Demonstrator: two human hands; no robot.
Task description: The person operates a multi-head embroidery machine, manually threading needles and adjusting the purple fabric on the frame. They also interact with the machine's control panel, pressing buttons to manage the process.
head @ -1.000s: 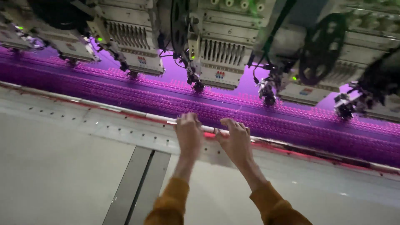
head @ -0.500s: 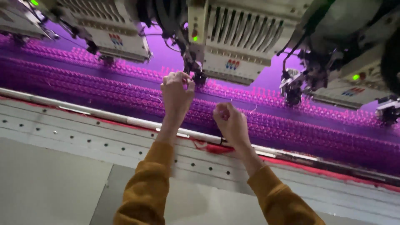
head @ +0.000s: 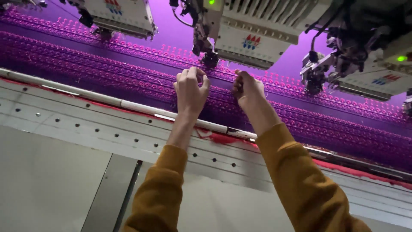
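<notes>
Both my arms, in mustard-yellow sleeves, reach up to a purple fabric (head: 128, 68) stretched under a row of embroidery heads. My left hand (head: 190, 92) has its fingertips bunched just below the needle area (head: 210, 58) of the middle white embroidery head (head: 257, 38). My right hand (head: 248, 90) is closed like a fist, fingers pinched, over the fabric right beside it. Whether a thread lies between the fingers of either hand is too small to tell. The fabric carries long rows of pink stitched motifs.
Another embroidery head (head: 120, 15) hangs at the left and one (head: 365, 73) with a green light at the right. A metal rail (head: 86, 95) runs along the fabric's near edge. Below it lie a red strip (head: 223, 138) and the grey machine table (head: 64, 124) with screw holes.
Both hands have moved up from the rail at the fabric's edge to the middle head's needle area. The view has tilted up and closer to the heads.
</notes>
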